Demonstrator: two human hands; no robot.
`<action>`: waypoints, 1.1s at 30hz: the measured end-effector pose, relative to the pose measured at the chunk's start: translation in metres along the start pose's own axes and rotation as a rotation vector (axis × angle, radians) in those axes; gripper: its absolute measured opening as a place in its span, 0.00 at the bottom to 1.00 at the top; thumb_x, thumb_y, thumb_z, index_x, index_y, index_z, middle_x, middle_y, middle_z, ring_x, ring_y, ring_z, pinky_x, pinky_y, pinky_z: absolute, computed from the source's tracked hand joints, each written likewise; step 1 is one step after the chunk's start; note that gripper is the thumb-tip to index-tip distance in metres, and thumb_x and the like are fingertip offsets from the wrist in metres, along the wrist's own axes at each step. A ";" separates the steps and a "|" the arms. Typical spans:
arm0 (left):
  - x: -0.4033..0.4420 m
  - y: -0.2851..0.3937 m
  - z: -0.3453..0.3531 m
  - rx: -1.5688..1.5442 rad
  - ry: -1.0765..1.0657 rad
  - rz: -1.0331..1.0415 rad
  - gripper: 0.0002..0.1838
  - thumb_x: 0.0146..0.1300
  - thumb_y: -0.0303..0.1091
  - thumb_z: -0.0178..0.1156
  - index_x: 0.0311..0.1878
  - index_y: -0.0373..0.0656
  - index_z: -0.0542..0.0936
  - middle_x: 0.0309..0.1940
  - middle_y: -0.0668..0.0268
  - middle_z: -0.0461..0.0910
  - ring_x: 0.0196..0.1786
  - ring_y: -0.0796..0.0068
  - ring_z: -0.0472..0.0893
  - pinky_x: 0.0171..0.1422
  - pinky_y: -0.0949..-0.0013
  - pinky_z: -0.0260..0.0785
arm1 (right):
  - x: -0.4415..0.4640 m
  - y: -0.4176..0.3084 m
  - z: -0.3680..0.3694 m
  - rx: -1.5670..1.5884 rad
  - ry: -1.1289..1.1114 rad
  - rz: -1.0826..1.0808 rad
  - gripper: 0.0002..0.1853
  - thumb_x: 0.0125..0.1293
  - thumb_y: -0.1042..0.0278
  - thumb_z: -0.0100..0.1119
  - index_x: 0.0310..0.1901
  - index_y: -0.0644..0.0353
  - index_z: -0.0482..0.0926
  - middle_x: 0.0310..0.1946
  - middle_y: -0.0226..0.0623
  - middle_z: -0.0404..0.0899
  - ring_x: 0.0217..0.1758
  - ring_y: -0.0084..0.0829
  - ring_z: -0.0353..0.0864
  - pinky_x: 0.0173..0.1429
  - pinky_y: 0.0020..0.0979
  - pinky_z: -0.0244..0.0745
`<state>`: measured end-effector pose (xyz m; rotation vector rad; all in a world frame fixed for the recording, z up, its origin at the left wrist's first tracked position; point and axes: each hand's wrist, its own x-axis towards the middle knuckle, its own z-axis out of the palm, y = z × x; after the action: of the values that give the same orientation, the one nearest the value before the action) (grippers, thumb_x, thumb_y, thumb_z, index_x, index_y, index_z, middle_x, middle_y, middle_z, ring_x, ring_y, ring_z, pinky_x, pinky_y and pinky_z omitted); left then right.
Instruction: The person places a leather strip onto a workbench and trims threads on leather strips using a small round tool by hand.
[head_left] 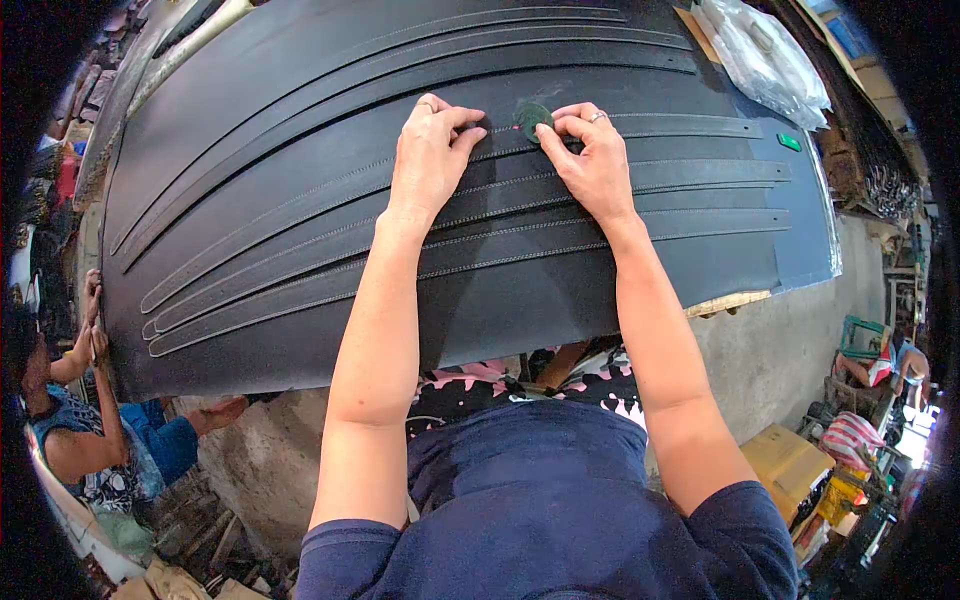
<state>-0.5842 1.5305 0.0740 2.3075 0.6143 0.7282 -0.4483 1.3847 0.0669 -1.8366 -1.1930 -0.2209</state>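
Observation:
My right hand [590, 150] grips a round dark green disc [533, 122] between thumb and fingers, over the upper edge of a stitched black leather strap [690, 125]. A small reddish spot shows at the disc's left side. My left hand [437, 150] is over the same strap, left of the disc. Its fingers are half curled, with a narrow gap between thumb and index finger and nothing visible in it. Nearer to me lie more stitched straps [680, 176], side by side. Whether my left fingertips touch the strap is unclear.
Several more straps [400, 65] lie farther back on the black tabletop [540, 290]. Clear plastic bags [765, 60] and a small green object [789, 142] are at the right. Another person [100, 435] sits by the left edge. A cardboard box [786, 467] stands on the floor.

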 end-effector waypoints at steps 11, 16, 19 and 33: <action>-0.003 -0.006 0.005 0.343 0.132 0.228 0.15 0.60 0.23 0.57 0.45 0.51 0.87 0.42 0.61 0.76 0.47 0.61 0.74 0.53 0.61 0.68 | 0.001 0.006 -0.004 0.320 0.224 0.467 0.14 0.63 0.64 0.65 0.31 0.69 0.80 0.26 0.34 0.79 0.27 0.21 0.75 0.34 0.25 0.69; 0.013 0.016 0.007 -0.063 0.005 0.075 0.12 0.54 0.39 0.71 0.39 0.44 0.87 0.31 0.60 0.78 0.31 0.69 0.76 0.38 0.67 0.70 | 0.002 0.009 -0.003 0.493 0.286 0.522 0.15 0.64 0.63 0.65 0.29 0.69 0.80 0.21 0.31 0.77 0.24 0.18 0.71 0.31 0.26 0.67; 0.024 0.025 0.017 0.064 -0.116 0.043 0.17 0.51 0.44 0.73 0.36 0.39 0.87 0.28 0.60 0.79 0.31 0.71 0.77 0.39 0.67 0.70 | 0.002 0.015 0.001 0.515 0.316 0.514 0.15 0.64 0.62 0.65 0.29 0.69 0.80 0.20 0.30 0.77 0.24 0.17 0.70 0.30 0.26 0.67; 0.022 0.008 0.028 0.004 -0.094 0.088 0.09 0.62 0.32 0.64 0.37 0.34 0.79 0.33 0.58 0.77 0.35 0.66 0.77 0.42 0.65 0.70 | 0.001 0.002 0.000 0.288 0.230 0.293 0.13 0.59 0.68 0.64 0.24 0.68 0.76 0.28 0.39 0.74 0.25 0.31 0.73 0.30 0.31 0.69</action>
<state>-0.5479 1.5255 0.0688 2.3693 0.4751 0.6551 -0.4459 1.3851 0.0666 -1.6562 -0.7445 -0.0857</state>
